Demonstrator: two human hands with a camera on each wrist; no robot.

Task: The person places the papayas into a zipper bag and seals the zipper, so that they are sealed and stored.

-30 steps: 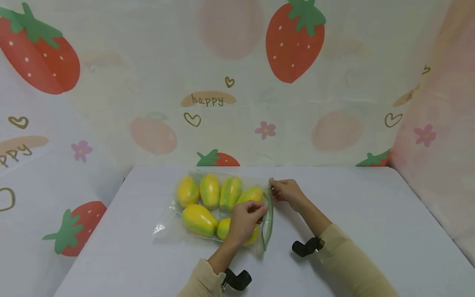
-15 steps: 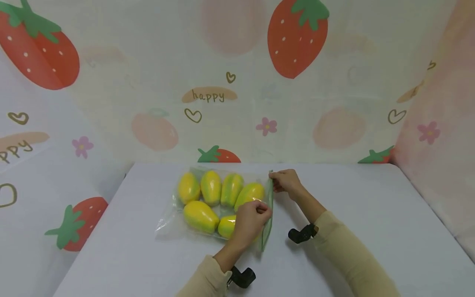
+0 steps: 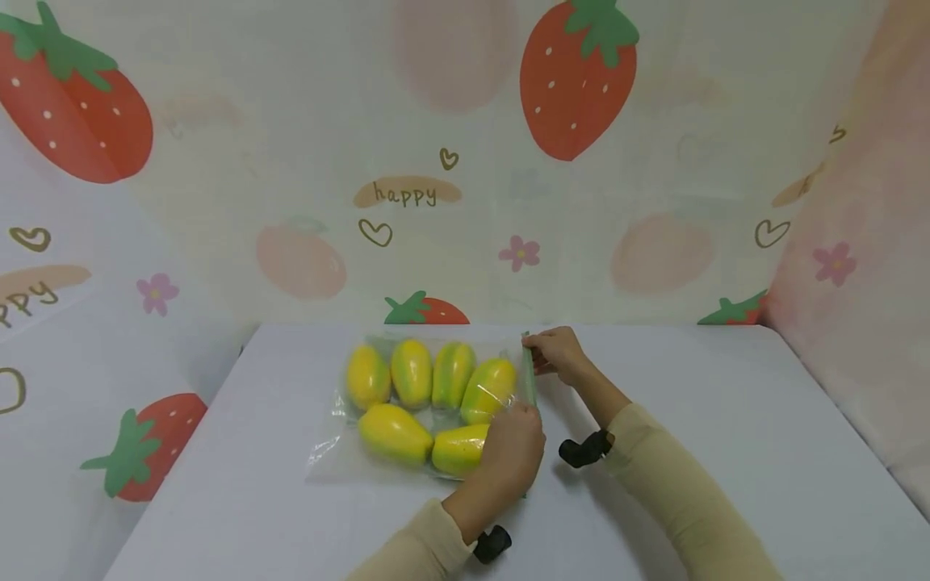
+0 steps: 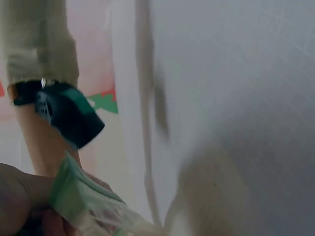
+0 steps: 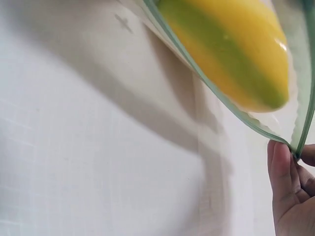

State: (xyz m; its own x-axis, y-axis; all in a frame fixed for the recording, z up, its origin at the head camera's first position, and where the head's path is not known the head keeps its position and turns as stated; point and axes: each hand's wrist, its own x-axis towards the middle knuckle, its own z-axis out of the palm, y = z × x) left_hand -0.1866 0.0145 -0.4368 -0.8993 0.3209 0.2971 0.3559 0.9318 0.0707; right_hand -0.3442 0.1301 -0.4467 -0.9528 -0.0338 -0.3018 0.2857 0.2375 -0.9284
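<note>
A clear zip bag (image 3: 327, 452) with a green-edged mouth lies on the table, several yellow-green fruits like papayas (image 3: 392, 434) inside it. My right hand (image 3: 558, 355) pinches the far corner of the mouth. In the right wrist view its fingertips (image 5: 281, 160) hold that corner, the two green edges (image 5: 231, 105) spread apart beside one papaya (image 5: 236, 49). My left hand (image 3: 508, 452) grips the mouth's edge nearer me, covering part of a front papaya. In the left wrist view the green strip (image 4: 69, 196) shows at the fingers of this hand (image 4: 19, 196).
The white table (image 3: 690, 387) reaches to a strawberry-printed backdrop (image 3: 465, 242) at the back and sides. Black wrist cameras (image 3: 581, 452) sit on both forearms, below the beige sleeves.
My left hand has moved right from above the papayas to the bag's green edge and turned over. My right hand keeps its pinch on the far corner, shifting slightly away from me.
</note>
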